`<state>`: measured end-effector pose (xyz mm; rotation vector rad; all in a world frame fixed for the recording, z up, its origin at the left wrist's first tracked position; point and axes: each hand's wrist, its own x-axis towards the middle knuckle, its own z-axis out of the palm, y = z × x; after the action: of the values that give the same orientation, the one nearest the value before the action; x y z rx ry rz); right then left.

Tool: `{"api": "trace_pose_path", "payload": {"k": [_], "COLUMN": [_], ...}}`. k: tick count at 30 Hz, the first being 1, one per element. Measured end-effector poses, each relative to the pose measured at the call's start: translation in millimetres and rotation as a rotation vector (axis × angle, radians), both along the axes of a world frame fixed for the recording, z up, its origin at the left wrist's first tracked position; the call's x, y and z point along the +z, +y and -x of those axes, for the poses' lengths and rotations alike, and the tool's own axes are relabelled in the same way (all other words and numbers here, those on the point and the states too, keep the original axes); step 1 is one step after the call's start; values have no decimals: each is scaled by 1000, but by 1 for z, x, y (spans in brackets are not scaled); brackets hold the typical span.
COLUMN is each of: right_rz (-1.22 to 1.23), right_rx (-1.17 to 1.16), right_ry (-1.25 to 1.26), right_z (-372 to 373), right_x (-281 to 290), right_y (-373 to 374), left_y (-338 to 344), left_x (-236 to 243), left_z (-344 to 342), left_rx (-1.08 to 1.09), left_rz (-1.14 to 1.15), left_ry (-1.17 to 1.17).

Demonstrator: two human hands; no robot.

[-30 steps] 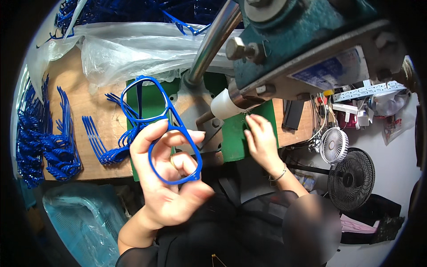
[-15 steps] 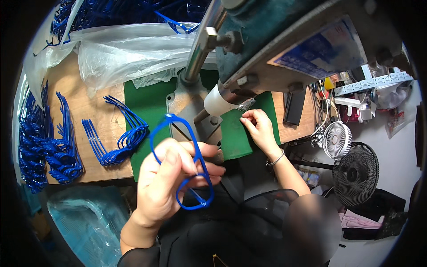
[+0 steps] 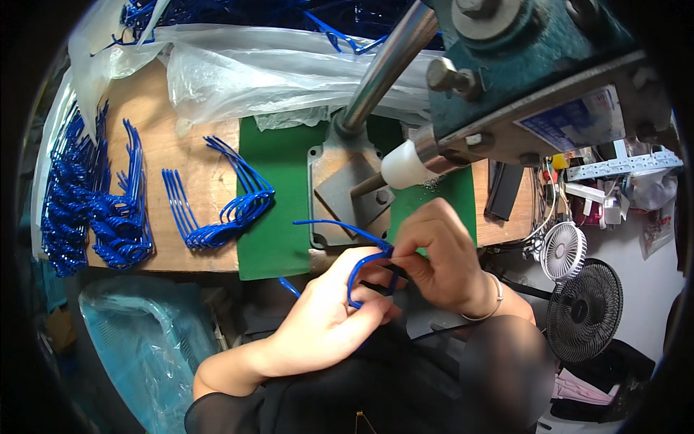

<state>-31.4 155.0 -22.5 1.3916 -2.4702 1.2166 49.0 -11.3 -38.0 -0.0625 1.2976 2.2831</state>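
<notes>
Low in front of the green mat, my left hand (image 3: pixel 325 318) is closed round a blue eyeglass frame (image 3: pixel 353 278), with one temple arm pointing left above the hand. My right hand (image 3: pixel 444 260) is closed in a pinch at the frame's corner, where the temple meets the front; anything tiny between its fingertips is hidden. Behind both hands stands a bench press, with a metal base plate (image 3: pixel 322 166) and a white sleeve (image 3: pixel 403 165) on its rod. Tiny silver bits (image 3: pixel 431 184) lie scattered on the green mat (image 3: pixel 278 195) close to the right hand.
Folded blue eyeglass frames (image 3: pixel 246 210) stand in a row on the wooden table, with denser stacks (image 3: pixel 72 195) farther left. Clear plastic sheeting (image 3: pixel 238 76) covers the back. The press head (image 3: pixel 535 79) overhangs the right. Two fans (image 3: pixel 584 307) and a blue basket (image 3: pixel 144 340) flank me.
My left hand has lowered and turned the eyeglass frame. My right hand has left the mat beside the silver bits and come to the frame's corner. The view has shifted.
</notes>
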Motion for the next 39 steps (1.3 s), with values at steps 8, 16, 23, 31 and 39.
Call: {"api": "trace_pose_path", "payload": {"k": [8, 16, 23, 31, 39], "right_rz": [60, 112, 140, 95, 205], "right_rx": [55, 76, 66, 67, 52], "right_ry": [-16, -195, -419, -491, -802], "right_z": [1, 6, 5, 4, 2], "right_x": [-5, -4, -2, 4, -7], "right_y": [-8, 0, 1, 1, 5], "left_y": [-8, -6, -9, -9, -8], "left_x": [6, 4, 9, 8, 4], "left_z": [-3, -3, -1, -1, -5], "left_rx": [-40, -62, -94, -110, -102], "left_rz": [-26, 18, -65, -96, -44], "left_ry": [-32, 28, -48, -58, 17]}}
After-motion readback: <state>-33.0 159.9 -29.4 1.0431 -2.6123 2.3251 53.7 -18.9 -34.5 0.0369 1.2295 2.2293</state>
